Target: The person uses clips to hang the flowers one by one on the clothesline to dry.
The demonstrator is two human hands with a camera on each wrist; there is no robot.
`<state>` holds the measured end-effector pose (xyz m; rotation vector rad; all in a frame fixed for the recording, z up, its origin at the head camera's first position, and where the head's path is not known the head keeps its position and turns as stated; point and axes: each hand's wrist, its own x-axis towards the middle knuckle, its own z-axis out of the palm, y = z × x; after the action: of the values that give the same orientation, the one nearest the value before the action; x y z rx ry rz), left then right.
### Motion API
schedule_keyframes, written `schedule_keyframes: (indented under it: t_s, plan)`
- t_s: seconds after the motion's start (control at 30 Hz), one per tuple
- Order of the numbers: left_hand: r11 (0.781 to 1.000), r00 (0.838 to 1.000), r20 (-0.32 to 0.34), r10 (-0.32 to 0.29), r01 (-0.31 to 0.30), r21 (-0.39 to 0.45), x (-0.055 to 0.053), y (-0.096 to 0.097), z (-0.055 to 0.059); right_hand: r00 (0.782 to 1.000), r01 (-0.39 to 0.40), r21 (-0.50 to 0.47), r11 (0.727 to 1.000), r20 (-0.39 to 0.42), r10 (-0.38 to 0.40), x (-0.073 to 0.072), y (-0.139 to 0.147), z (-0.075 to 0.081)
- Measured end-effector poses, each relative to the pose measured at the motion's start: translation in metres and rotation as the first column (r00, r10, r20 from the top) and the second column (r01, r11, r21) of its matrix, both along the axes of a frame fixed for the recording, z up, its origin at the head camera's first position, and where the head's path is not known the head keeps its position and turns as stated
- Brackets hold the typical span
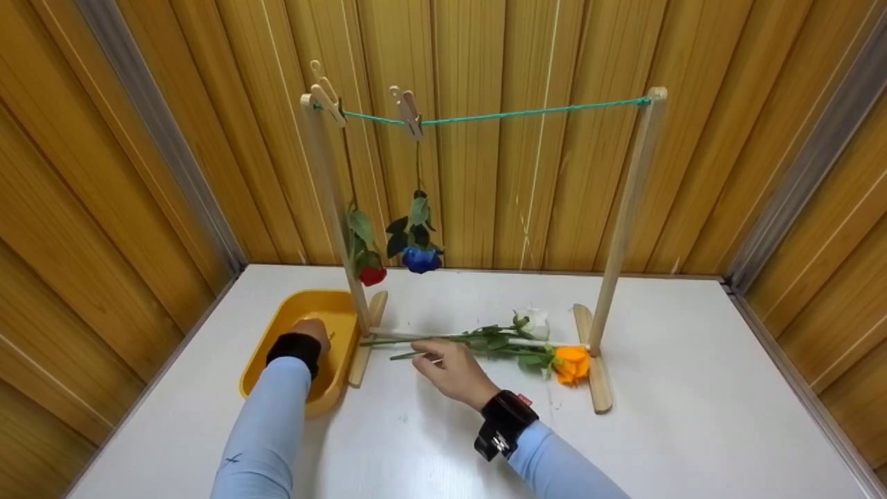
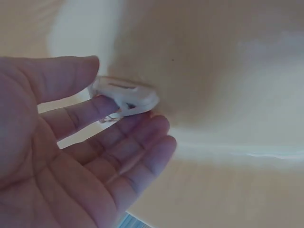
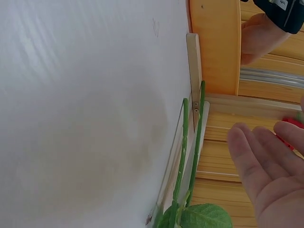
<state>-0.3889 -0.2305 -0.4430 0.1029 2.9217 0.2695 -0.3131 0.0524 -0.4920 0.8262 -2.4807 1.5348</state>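
My left hand reaches down into a yellow plastic tub. In the left wrist view its thumb and index finger are at a pale clothespin, pinching it at one end, with the other fingers loosely bent below. My right hand hovers over the cut ends of two flower stems, fingers extended and nothing held. Those stems belong to a white rose and an orange rose lying on the table. In the right wrist view the green stems run beside the hand.
A wooden frame carries a green cord. One clothespin holds a blue rose upside down; at the left post a red rose hangs below more clothespins. The tub stands beside the frame's left foot.
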Motion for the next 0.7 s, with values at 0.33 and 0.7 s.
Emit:
schedule_keyframes:
  t_s: [0.33,0.7]
  plan:
    - [1.0,0.999,0.038,-0.028,0.028,0.0,0.002,-0.007,0.012,1.0,0.018,-0.007,1.0,0.004,-0.018,0.001,-0.003,-0.005]
    - [0.98,0.972,0.218,-0.085,0.042,0.195,0.007,-0.018,0.038,1.0,0.02,0.005,1.0,-0.003,-0.02,0.004,0.001,-0.005]
